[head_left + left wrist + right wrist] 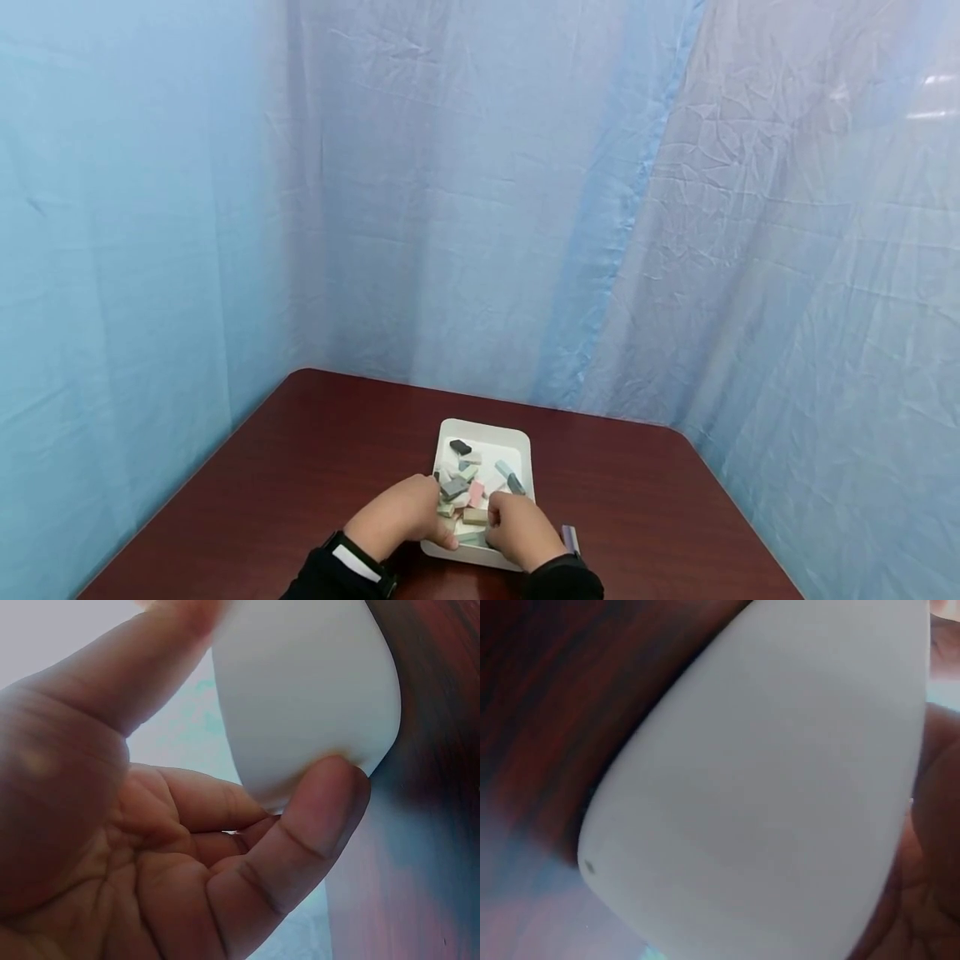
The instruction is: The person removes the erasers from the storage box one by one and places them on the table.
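Observation:
A white tray [491, 433] holds a jumble of small coloured blocks, among them a black one [461, 447], a grey one [453, 488], a pink one [476, 494] and a tan one [475, 517]. My left hand [412, 510] grips the tray's near left side, with a fingertip [326, 802] against the outer wall. Over the near right part of the tray is my right hand [517, 529], its fingers bent downward among the blocks. Those fingertips are hidden, so whether they pinch a block cannot be seen. The right wrist view is mostly the tray's outer wall [765, 765].
The tray stands on a dark red-brown table [360, 425]. A small purple-grey block [571, 538] lies on the table just right of my right hand. Pale blue curtains [480, 208] hang behind and on both sides of the table.

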Motion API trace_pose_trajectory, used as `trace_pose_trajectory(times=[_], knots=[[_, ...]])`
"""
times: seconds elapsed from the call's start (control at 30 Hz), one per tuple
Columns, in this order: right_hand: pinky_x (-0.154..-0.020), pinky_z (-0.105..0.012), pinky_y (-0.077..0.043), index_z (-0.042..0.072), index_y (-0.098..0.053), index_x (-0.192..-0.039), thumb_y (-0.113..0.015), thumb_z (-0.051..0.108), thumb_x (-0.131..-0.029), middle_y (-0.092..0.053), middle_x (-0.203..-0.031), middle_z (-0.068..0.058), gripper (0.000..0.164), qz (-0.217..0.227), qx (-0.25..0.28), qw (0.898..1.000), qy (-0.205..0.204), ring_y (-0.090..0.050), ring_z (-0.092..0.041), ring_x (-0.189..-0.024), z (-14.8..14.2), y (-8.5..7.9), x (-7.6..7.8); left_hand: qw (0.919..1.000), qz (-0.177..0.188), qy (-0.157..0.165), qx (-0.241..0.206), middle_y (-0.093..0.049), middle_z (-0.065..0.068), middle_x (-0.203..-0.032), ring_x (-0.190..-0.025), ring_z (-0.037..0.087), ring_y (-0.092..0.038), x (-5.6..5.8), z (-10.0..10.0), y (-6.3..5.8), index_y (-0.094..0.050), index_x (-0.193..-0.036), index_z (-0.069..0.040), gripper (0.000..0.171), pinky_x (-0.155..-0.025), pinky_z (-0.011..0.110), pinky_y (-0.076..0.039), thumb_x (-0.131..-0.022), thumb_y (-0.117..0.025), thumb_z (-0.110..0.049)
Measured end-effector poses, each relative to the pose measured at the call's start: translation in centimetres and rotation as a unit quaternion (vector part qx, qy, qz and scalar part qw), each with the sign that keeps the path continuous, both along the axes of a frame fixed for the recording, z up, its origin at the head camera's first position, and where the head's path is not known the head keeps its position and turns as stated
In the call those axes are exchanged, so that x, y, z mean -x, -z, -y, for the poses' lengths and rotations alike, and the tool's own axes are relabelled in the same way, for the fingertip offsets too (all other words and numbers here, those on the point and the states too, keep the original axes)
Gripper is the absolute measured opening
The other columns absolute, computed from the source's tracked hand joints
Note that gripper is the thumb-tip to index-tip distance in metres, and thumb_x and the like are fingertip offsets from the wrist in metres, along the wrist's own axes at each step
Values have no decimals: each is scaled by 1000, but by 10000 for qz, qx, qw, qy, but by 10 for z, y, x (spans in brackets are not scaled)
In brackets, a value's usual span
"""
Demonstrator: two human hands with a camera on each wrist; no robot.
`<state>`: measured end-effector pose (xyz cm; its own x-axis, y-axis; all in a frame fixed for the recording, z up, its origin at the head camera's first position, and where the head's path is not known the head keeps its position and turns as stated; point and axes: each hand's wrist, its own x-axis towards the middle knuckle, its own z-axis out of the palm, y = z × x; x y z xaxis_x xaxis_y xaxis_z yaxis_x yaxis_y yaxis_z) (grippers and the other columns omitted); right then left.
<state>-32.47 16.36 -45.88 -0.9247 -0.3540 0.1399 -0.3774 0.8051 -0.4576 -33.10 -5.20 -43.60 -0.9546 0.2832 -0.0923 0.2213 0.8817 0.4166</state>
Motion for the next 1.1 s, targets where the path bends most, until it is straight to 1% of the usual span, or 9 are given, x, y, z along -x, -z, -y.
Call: trace_pose_trajectory(times=[0.13, 0.23, 0.37, 0.47, 0.53, 0.67, 0.77, 0.9, 1.1], knots=[[-58, -30, -35, 12, -71, -103, -69, 3, -94, -56, -70, 4, 12, -58, 197, 9996, 199, -43, -11, -59, -8, -11, 2, 10000, -89, 21, -32, -67, 6, -85, -72, 17, -54, 1, -1, -1, -69, -96, -2, 55, -73, 38, -49, -75, -97, -45], [-61, -32, -43, 11, -77, -110, -69, 7, -98, -66, -80, 1, 15, -132, 369, 9969, 689, -52, -13, -66, -28, -26, 9, 9999, -146, 3, -35, -71, 11, -94, -78, 19, -60, 0, -2, -2, -69, -104, 1, 62, -79, 40, -53, -74, -98, -44], [-70, -39, -51, 11, -78, -105, -71, 10, -99, -73, -96, -2, 9, 98, 418, 9879, 1489, -62, -17, -79, -69, -36, 16, 9999, -122, -64, 38, -72, 16, -104, -86, 21, -64, 1, -3, -3, -69, -113, 4, 68, -85, 43, -56, -74, -98, -44], [-71, -41, -52, 9, -76, -101, -70, 9, -100, -73, -95, -4, 6, 404, 202, 9814, 1868, -64, -20, -80, -100, -32, 17, 9999, -62, -95, 62, -72, 17, -106, -88, 22, -65, 2, -2, -3, -69, -115, 5, 70, -86, 44, -56, -74, -98, -44], [-68, -40, -49, 7, -73, -94, -67, 6, -101, -69, -87, -6, 10, 613, 39, 9770, 2041, -60, -21, -75, -114, -25, 17, 9999, -30, -109, 68, -72, 17, -107, -88, 22, -65, 2, -2, -3, -69, -115, 4, 69, -86, 44, -56, -74, -98, -44], [-65, -37, -42, 8, -63, -80, -62, 2, -101, -59, -76, -8, 22, 1169, -119, 9680, 2217, -53, -23, -68, -128, -10, 17, 9999, 35, -127, 52, -72, 18, -111, -90, 23, -65, 2, 0, -4, -69, -117, 5, 70, -88, 45, -56, -76, -97, -43], [-64, -35, -42, 9, -60, -79, -60, 1, -102, -57, -75, -8, 24, 1412, -207, 9660, 2158, -53, -22, -66, -127, -3, 17, 9999, 51, -98, 27, -73, 18, -111, -89, 22, -64, 1, 1, -3, -70, -117, 5, 69, -87, 45, -56, -76, -97, -43], [-63, -36, -42, 7, -67, -86, -56, 4, -104, -61, -76, -7, 21, 1393, -175, 9705, 1962, -51, -21, -63, -119, 0, 16, 9999, 72, -77, -35, -74, 18, -111, -88, 22, -64, 1, 1, -2, -71, -116, 5, 67, -86, 45, -55, -76, -97, -42], [-59, -34, -46, 8, -73, -91, -67, 8, -101, -67, -82, -6, 12, 1288, 37, 9741, 1859, -55, -19, -61, -105, 2, 12, 10000, 29, -57, 29, -73, 20, -115, -97, 27, -69, 2, 0, 0, -69, -122, 7, 73, -90, 47, -57, -76, -97, -43]])
